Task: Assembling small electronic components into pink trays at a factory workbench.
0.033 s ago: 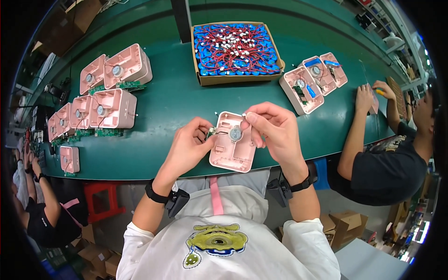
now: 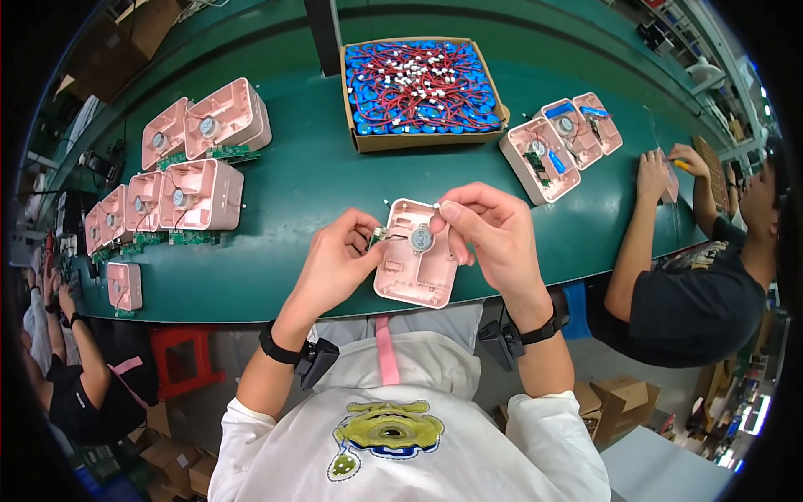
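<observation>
A shallow pink plastic case half (image 2: 435, 272) lies open side up before me at the table's front edge. Fixed inside it is a round silver speaker (image 2: 421, 239) with thin wires. At the case's left side, my left hand (image 2: 339, 255) pinches a small green circuit board (image 2: 378, 238). My right hand (image 2: 489, 230) is closed at the upper right corner, thumb against forefinger. A tiny white piece (image 2: 437, 206) shows at the thumb tip; its kind is too small to make out. Other fingers of that hand touch or hover by the case's right edge, partly hidden.
A cardboard box (image 2: 431, 142) of blue batteries with red wires and white plugs stands ahead. Several pink cases (image 2: 209, 197) with green boards are at left, more pink cases (image 2: 535, 163) with blue batteries at right. A co-worker (image 2: 677, 276) works at right, another person (image 2: 92, 372) at left.
</observation>
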